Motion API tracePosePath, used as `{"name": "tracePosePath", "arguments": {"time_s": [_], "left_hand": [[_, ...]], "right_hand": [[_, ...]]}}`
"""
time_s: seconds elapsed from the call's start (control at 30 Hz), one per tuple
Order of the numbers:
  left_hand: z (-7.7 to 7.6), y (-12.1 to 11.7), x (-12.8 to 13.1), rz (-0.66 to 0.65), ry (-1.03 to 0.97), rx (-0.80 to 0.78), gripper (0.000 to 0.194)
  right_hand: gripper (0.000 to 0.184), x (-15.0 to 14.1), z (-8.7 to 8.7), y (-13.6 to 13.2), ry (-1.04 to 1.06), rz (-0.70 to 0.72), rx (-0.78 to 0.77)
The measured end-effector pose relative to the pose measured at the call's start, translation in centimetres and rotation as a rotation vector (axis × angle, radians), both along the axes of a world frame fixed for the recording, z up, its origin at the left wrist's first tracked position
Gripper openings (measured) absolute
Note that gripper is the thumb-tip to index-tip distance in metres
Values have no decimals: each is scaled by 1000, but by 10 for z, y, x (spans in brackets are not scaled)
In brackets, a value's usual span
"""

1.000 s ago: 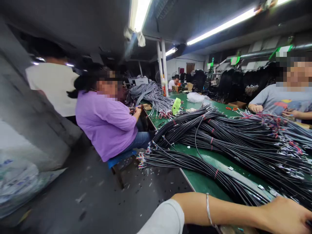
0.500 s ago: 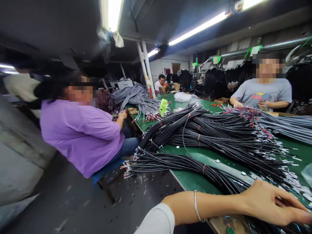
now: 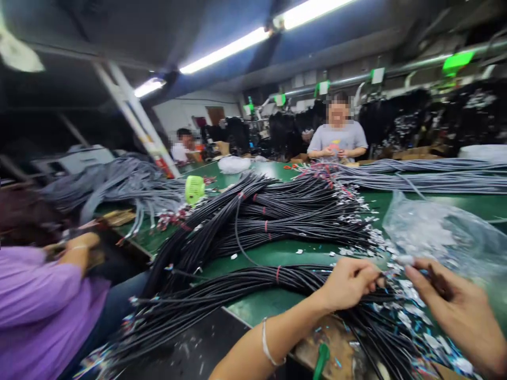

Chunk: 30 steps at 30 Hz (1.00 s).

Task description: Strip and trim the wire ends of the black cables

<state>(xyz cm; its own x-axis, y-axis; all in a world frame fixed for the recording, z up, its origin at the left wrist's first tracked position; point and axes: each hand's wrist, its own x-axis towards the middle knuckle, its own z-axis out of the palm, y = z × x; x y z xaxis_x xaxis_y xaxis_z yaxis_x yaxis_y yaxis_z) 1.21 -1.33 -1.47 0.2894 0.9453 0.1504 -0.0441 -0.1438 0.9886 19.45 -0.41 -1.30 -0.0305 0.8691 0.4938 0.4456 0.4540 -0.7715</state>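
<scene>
Both my hands pinch at the ends of one black cable bundle on the green table.

My left hand (image 3: 348,284) has its fingers curled shut on a thin wire end (image 3: 381,274) from the black cable bundle (image 3: 253,282) lying across the table's (image 3: 285,253) near edge; my right hand (image 3: 455,306) meets it, thumb and forefinger closed on a small white terminal (image 3: 404,259). A clear plastic bag (image 3: 435,232) sits just behind, larger black cable heaps (image 3: 277,211) beyond, and a person in a grey shirt (image 3: 338,138) across the table.
</scene>
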Motion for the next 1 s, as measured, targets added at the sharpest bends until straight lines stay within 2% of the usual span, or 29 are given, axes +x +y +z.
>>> {"name": "tracePosePath", "arguments": {"time_s": [0.1, 0.23, 0.43, 0.53, 0.63, 0.7, 0.73, 0.8, 0.9, 0.93, 1.0], "left_hand": [[2, 0, 0, -13, -15, -20, 47], [0, -1, 1, -49, -27, -26, 48], [1, -2, 1, -72, -30, -32, 48], [4, -3, 2, -73, -28, -38, 49], [6, -5, 3, -74, -23, -45, 48], [6, -5, 3, -79, -16, -50, 47], [6, -5, 3, -84, -11, -52, 47], [4, -4, 1, -95, -2, -54, 45], [1, -3, 0, -119, -4, -61, 43], [0, -3, -1, -105, -5, -48, 41], [1, -3, -1, -24, 6, 25, 33]], "right_hand": [[24, -2, 5, 0, 59, 119, -24], [18, -7, 13, -5, 38, 221, -62], [16, -12, 14, -7, 75, 270, -87], [12, -11, 13, -8, 6, 271, -38], [4, -9, 13, -10, -99, 287, 112], [8, -8, 13, -12, -112, 299, 191], [8, -9, 13, -12, -90, 306, 184], [2, -11, 10, -12, 36, 364, 14], [22, -17, 3, -9, 339, 509, -442], [28, -18, 1, -8, 407, 533, -545], [34, -21, -1, -6, 457, 511, -624]]}}
